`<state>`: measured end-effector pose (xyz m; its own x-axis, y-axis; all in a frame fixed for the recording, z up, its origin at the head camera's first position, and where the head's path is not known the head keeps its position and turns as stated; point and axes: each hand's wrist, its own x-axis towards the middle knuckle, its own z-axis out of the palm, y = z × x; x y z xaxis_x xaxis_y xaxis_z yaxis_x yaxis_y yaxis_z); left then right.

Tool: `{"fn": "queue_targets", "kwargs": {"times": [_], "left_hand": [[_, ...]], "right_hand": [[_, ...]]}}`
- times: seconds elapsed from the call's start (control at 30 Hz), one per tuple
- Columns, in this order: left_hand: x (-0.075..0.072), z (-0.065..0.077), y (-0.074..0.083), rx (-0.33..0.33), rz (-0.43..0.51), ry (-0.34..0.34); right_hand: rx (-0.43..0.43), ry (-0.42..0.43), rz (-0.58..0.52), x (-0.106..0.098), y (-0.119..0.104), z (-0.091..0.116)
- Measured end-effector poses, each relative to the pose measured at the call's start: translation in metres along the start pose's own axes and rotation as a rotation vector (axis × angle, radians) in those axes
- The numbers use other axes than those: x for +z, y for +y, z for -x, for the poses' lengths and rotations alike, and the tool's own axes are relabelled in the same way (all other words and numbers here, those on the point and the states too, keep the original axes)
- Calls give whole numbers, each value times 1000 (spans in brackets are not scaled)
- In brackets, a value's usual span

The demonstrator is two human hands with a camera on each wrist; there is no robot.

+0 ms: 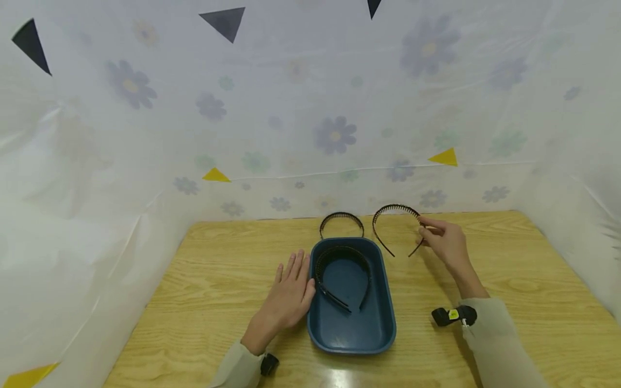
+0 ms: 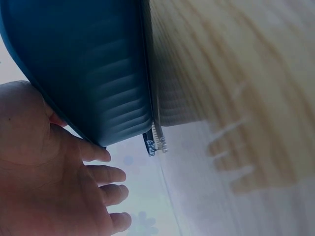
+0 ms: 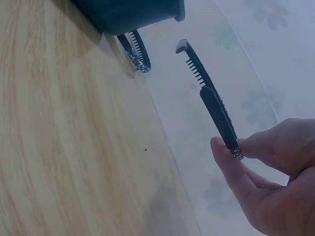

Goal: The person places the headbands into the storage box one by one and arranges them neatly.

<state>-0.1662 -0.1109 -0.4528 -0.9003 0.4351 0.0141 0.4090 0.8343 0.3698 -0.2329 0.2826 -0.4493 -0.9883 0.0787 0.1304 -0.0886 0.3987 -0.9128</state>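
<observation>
My right hand [image 1: 447,243] pinches one side of a dark toothed headband [image 1: 395,207] between thumb and fingers. In the right wrist view this headband [image 3: 216,115] shows comb teeth and a glittery part by the fingertips, raised off the table. My left hand [image 1: 290,297] lies with straight fingers along the left wall of a blue tray [image 1: 351,339]; in the left wrist view its thumb side meets the rim. Inside the tray lie dark headbands [image 1: 367,272], overlapping, ends toward me. Another headband [image 1: 342,214] lies on the table behind the tray, its lower part hidden by the far rim.
The wood-grain table [image 1: 218,280] extends on both sides of the tray. A flower-printed white sheet [image 1: 291,134] hangs at the back and along the sides, with yellow and dark triangles on it. A dark band with a small device [image 1: 453,315] sits on the right sleeve.
</observation>
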Motion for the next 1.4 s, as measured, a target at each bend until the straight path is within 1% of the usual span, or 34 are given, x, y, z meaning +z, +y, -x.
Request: {"fn": "queue_targets", "kwargs": {"times": [0.17, 0.33, 0.43, 0.5, 0.6, 0.67, 0.8, 0.9, 1.03, 1.4], "left_hand": [[0, 2, 0, 4, 3, 2], [0, 2, 0, 8, 5, 1], [-1, 2, -1, 11, 4, 1], [-2, 2, -1, 12, 1, 1], [-2, 2, -2, 10, 1, 1], [-3, 2, -2, 8, 2, 1], [-5, 2, -3, 5, 1, -2], [-5, 3, -3, 2, -2, -5], [-5, 3, -4, -1, -3, -4], [-5, 0, -4, 2, 2, 3]], "right_hand": [[-33, 24, -41, 1, -7, 3], [-78, 37, -39, 2, -15, 5], [-104, 44, -56, 4, -21, 7], [-134, 66, -35, 6, -25, 8], [-170, 102, 25, 9, -30, 9], [-183, 123, 76, 11, -33, 9], [-180, 119, 107, 14, -36, 9], [-195, 122, 118, 15, -39, 10], [-226, 147, 118, 15, -43, 9], [-267, 207, 81, 14, -58, 12]]}}
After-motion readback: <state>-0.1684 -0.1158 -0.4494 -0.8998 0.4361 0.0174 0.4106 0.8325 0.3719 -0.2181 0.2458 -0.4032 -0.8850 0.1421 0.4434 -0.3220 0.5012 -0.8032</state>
